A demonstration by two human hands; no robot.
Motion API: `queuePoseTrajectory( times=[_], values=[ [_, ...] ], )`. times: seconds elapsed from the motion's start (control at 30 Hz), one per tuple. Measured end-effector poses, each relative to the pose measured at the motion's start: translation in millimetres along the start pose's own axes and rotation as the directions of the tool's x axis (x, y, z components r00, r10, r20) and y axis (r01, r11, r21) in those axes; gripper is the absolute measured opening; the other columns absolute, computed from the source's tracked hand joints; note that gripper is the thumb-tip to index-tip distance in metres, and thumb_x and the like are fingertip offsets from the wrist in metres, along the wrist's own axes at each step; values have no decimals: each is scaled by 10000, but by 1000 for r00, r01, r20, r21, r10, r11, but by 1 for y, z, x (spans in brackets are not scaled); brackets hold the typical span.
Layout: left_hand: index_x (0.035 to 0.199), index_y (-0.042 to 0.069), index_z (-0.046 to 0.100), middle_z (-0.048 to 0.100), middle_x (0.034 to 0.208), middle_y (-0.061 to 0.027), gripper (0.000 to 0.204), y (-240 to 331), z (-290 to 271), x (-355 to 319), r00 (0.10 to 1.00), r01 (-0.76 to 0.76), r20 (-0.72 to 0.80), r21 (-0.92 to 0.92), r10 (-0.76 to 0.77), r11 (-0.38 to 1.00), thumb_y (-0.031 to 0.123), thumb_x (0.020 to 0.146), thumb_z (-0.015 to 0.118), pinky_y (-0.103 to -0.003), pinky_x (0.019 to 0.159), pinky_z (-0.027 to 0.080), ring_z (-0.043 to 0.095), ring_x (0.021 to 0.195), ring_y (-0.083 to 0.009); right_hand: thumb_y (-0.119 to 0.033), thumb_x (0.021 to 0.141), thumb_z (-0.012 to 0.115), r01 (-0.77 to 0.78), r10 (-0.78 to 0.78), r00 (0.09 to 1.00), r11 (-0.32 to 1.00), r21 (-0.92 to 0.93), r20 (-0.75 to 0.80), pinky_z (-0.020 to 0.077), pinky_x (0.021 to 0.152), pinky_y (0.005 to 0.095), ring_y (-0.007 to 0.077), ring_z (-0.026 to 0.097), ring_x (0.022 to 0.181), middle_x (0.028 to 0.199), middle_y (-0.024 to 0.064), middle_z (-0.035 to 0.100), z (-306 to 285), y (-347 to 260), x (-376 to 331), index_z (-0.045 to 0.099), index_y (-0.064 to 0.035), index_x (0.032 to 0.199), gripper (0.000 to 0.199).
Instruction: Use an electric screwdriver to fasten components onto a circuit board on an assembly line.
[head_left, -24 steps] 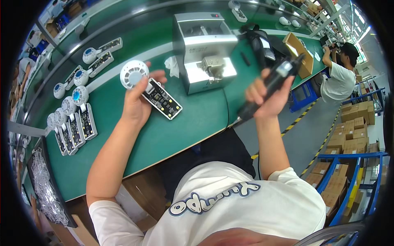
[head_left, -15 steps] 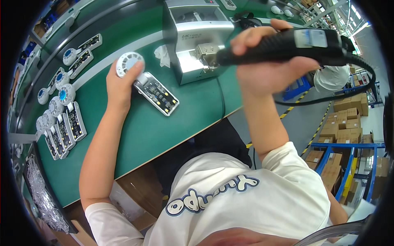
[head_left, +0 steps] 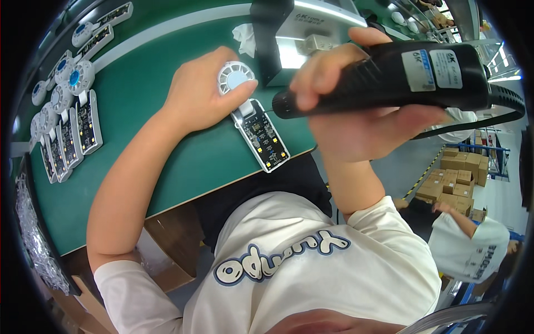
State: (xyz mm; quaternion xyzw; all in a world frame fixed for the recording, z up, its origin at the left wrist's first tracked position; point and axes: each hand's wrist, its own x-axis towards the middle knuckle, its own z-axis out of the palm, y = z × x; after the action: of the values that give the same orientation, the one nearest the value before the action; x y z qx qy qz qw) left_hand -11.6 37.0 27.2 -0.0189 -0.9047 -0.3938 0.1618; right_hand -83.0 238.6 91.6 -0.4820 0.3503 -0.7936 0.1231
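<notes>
Left hand point(head_left: 194, 97): pins the white round-headed fan unit with bare circuit board point(head_left: 253, 125) (palm hides its edge).
Right hand point(head_left: 361, 106): grips the black corded electric screwdriver point(head_left: 389, 78); bit tip hard to see.

The electric screwdriver point(head_left: 389, 78) at two o'clock has a matt black plastic body with glossy paper labels. The handheld fan point(head_left: 253, 119) at centre is smooth white plastic around a bare circuit board. The surface point(head_left: 167, 145) wears a matt green mat; the box point(head_left: 295, 39) at twelve o'clock looks like brushed metal.
</notes>
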Motion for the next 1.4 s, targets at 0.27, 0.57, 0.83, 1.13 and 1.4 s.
queuePoseTrajectory(
  times=[0.27, 0.57, 0.83, 1.13, 1.4],
  values=[
    [1103, 41, 645, 693, 969, -152, 409, -6, 3, 2, 998, -56, -16, 24, 56, 998, 360, 852, 700, -379, 731, 529, 679, 846, -335, -924, 815, 317, -75, 75, 997, 996, -51, 9, 473, 603, 390, 224, 578, 625, 832, 124, 620, -4, 7, 2, 430, 30, 1384, 1116],
    [1070, 45, 661, 698, 978, -162, 416, -4, 1, 6, 999, -40, 9, -14, 40, 999, 397, 851, 690, -428, 757, 528, 671, 878, -369, -935, 800, 328, -109, 109, 994, 994, -33, -4, 478, 578, 376, 214, 602, 631, 815, 114, 631, 0, 12, 6, 472, 16, 1338, 1102],
    [1067, 42, 657, 696, 976, -165, 393, -9, -2, 1, 998, -64, 11, -10, 64, 998, 369, 851, 692, -420, 751, 532, 673, 865, -367, -1011, 659, 312, -48, 48, 999, 999, 13, -22, 497, 524, 322, 203, 624, 601, 752, 117, 638, -13, 0, 17, 514, -1, 1203, 1165],
    [1120, 47, 628, 698, 988, -165, 419, 1, 0, -1, 999, -38, -33, -27, 37, 999, 350, 841, 707, -416, 750, 537, 677, 863, -367, -937, 791, 348, 204, -211, 978, 937, -284, 8, 498, 628, 371, 245, 626, 650, 830, 132, 679, -67, -29, 35, 491, -23, 1347, 1079],
    [1185, 46, 607, 684, 1054, -165, 515, -7, -7, -2, 996, -88, 15, 46, 88, 995, 339, 788, 754, -400, 813, 530, 676, 929, -349, -926, 806, 341, -13, 15, 999, 996, -87, 30, 493, 620, 379, 240, 617, 654, 865, 120, 655, -2, -19, 17, 454, -17, 1405, 1095]
  ],
)
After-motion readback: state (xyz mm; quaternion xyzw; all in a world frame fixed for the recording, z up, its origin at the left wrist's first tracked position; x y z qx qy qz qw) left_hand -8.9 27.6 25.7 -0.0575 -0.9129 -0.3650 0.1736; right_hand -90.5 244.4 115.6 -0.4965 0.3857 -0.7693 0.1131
